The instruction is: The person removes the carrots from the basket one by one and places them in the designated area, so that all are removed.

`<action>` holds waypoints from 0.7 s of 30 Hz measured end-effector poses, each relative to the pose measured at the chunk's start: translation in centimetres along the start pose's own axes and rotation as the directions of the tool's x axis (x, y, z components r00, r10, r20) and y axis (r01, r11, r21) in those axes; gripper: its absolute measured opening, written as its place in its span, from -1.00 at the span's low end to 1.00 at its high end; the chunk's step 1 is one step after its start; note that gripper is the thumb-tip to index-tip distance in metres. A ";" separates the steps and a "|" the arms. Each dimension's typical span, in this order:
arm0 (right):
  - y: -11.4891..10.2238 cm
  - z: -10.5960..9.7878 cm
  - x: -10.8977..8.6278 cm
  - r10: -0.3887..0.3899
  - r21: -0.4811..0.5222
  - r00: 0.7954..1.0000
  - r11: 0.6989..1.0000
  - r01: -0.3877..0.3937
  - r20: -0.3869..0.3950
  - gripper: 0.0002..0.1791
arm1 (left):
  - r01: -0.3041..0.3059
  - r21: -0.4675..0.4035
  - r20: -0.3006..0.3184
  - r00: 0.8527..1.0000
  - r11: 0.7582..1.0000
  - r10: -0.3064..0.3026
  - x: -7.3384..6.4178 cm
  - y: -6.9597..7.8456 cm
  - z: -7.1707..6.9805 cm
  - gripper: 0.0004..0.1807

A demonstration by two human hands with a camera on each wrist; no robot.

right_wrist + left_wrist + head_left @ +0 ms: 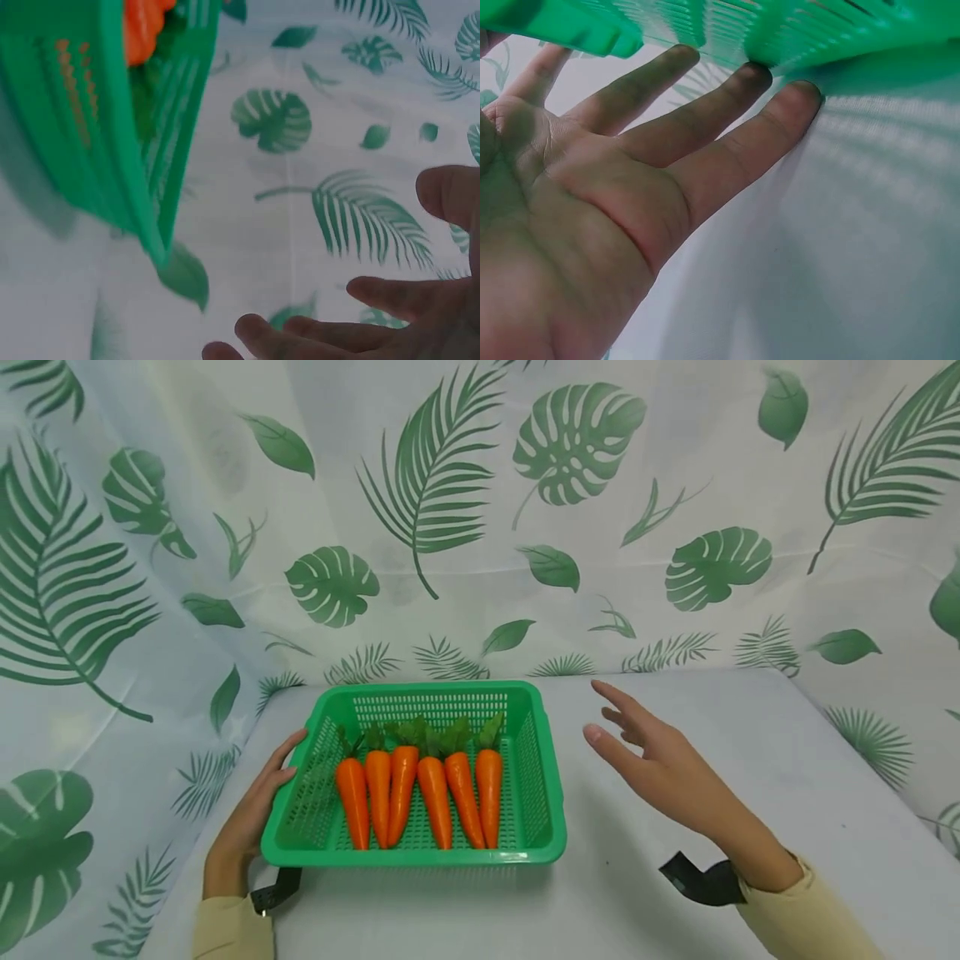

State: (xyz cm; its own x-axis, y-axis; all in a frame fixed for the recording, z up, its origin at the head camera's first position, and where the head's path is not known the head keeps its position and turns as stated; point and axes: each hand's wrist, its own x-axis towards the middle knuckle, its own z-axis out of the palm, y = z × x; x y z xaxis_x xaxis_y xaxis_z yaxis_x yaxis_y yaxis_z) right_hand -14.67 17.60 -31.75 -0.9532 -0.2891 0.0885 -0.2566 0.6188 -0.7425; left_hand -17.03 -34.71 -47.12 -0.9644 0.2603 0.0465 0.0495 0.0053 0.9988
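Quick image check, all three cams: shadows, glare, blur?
Head: carrots crisp, small glare on the green basket's front rim near its right corner, soft shadow on the tabletop beside the right hand. Left wrist: left hand dim, banded light and shadow on the tabletop. Right wrist: dull and soft, with the basket and leaf-print backdrop blurred.

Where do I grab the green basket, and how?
Probably hold the basket by its rim at both short ends, coming in from left and right: the rim runs all round the open top, and the carrots lie between those ends.
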 end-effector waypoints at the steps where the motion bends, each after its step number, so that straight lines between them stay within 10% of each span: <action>1: -0.3 0.1 0.4 0.004 0.046 1.000 0.999 -0.006 0.028 -0.19 | 0.003 -0.001 -0.004 1.000 1.000 -0.003 0.0 0.0 0.0 -0.39; 9: -1.3 1.3 4.4 0.012 0.298 0.982 0.952 -0.069 0.187 -0.24 | -0.007 0.016 -0.028 1.000 1.000 0.008 0.2 0.0 0.2 -0.38; 13: -1.6 2.0 6.3 0.067 0.432 0.961 0.883 -0.182 0.267 -0.26 | -0.015 0.028 -0.038 0.999 1.000 0.016 0.4 0.0 0.3 -0.38; 21: -2.3 5.3 9.4 0.247 0.475 0.858 0.747 -0.465 0.451 -0.32 | -0.005 0.039 -0.046 0.999 0.999 0.006 0.3 0.1 0.2 -0.39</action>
State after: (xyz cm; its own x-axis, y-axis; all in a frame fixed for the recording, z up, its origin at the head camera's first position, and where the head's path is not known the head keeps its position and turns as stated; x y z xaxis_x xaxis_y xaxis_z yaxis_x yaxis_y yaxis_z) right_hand -22.23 9.62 -32.70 -0.8088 -0.4246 -0.4068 0.3274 0.2495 -0.9113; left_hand -17.26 -34.39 -47.01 -0.9750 0.2156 0.0536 0.0641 0.0421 0.9971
